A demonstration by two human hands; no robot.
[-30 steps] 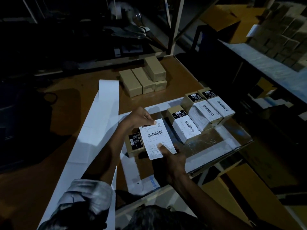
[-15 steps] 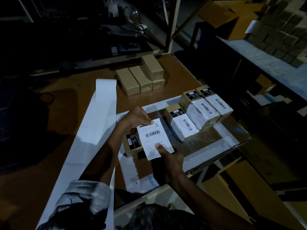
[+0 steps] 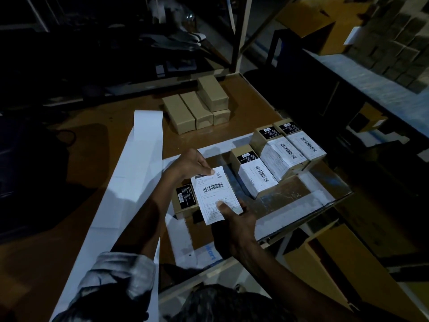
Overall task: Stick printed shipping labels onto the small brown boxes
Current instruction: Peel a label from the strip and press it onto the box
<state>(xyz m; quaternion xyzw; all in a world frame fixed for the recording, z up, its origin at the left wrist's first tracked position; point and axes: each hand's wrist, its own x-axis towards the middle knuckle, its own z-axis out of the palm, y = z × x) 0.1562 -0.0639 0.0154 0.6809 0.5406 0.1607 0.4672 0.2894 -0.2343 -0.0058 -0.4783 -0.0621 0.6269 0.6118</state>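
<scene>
We see left hand (image 3: 190,164) pinching shipping label (image 3: 216,194) top corner, right hand (image 3: 234,219) pinching its bottom edge, label over small brown box (image 3: 185,203); three labelled boxes (image 3: 278,156) right of it.

I see a brown table (image 3: 97,145) bearing a long white backing strip (image 3: 130,182), four plain brown boxes (image 3: 197,108), three labelled boxes (image 3: 278,156) and one box (image 3: 183,205) nearest me.

A dim packing and dispatch area of a warehouse. Small brown boxes (image 3: 253,177) carrying barcoded shipping labels sit on a wooden worktable (image 3: 97,145) beside a long strip of label backing paper (image 3: 137,163). More cartons (image 3: 399,40) (stacked in rows) fill a bench to the right, with metal shelving uprights (image 3: 241,33) behind.
</scene>
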